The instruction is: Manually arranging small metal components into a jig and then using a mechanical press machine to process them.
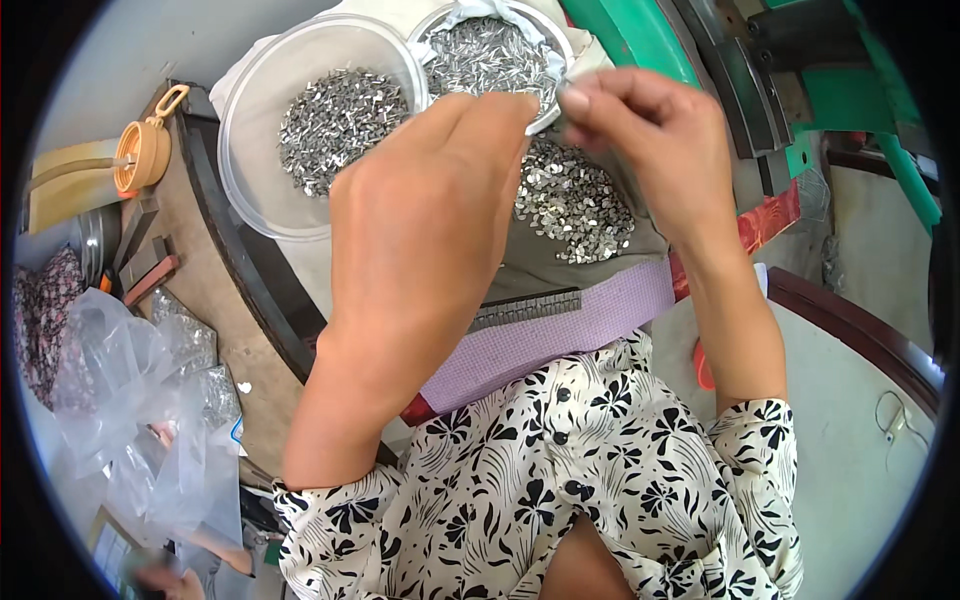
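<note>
My left hand [425,190] is raised over the work area, its back toward me and its fingers closed together. Its fingertips are mostly hidden, so what they hold does not show. Close beside it my right hand [650,120] pinches thumb and forefinger on something too small to name. Beneath the hands lies a heap of small shiny metal pieces [580,205] on a dark cloth. Behind them a bowl [562,45] lined with pale plastic holds slim metal pins [485,55]. Partly behind my left hand stands a clear round tub [240,180] of short metal pieces [335,115].
A dark ridged strip [527,308] lies by a lilac woven cloth [620,300] near my body. Green machinery [640,45] stands at far right. On the left are an orange-capped container [143,155], a red-brown bar [152,280] and clear plastic bags [130,390]. Another person shows at lower left.
</note>
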Tool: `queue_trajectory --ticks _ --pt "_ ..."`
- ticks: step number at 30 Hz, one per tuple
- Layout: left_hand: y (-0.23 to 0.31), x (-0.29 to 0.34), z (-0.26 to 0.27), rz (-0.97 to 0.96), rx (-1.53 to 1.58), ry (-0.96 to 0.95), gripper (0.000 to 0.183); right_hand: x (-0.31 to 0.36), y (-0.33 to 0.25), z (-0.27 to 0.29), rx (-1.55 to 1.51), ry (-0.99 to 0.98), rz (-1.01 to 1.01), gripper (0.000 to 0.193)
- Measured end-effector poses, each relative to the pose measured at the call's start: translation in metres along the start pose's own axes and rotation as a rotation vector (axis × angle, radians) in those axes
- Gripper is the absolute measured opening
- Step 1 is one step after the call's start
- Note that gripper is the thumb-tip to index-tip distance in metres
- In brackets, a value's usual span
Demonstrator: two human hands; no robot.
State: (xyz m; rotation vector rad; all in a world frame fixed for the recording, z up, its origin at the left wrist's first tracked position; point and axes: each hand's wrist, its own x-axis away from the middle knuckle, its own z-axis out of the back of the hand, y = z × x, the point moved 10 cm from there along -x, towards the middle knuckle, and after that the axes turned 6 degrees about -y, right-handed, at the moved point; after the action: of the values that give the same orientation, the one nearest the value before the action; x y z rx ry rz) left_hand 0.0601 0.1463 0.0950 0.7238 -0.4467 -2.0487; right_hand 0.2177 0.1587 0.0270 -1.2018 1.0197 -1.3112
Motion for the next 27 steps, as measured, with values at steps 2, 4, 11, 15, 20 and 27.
queue_trajectory --ticks 2,4,11,15,20,27 --pt "-0.007 0.011 0.0 0.085 0.052 -0.099 0.021 0.023 0.0 -0.005 0.198 -0.023 -0.002 0.018" --pt "-0.011 0.023 0.004 0.102 0.136 -0.095 0.021 0.045 -0.013 -0.021 0.422 -0.1 0.181 0.012" --pt "-0.032 0.092 -0.005 0.313 0.303 -0.161 0.021 0.083 0.004 -0.059 0.785 -0.19 0.448 0.013" --pt "-0.044 0.13 -0.017 0.414 0.341 -0.268 0.027 0.084 0.007 -0.059 0.83 -0.219 0.478 0.017" --pt "-0.047 0.146 -0.032 0.402 0.343 -0.298 0.031 0.081 0.001 -0.054 0.806 -0.15 0.462 0.016" --pt "-0.043 0.144 -0.036 0.344 0.281 -0.225 0.029 0.077 0.006 -0.062 0.725 -0.191 0.339 0.012"
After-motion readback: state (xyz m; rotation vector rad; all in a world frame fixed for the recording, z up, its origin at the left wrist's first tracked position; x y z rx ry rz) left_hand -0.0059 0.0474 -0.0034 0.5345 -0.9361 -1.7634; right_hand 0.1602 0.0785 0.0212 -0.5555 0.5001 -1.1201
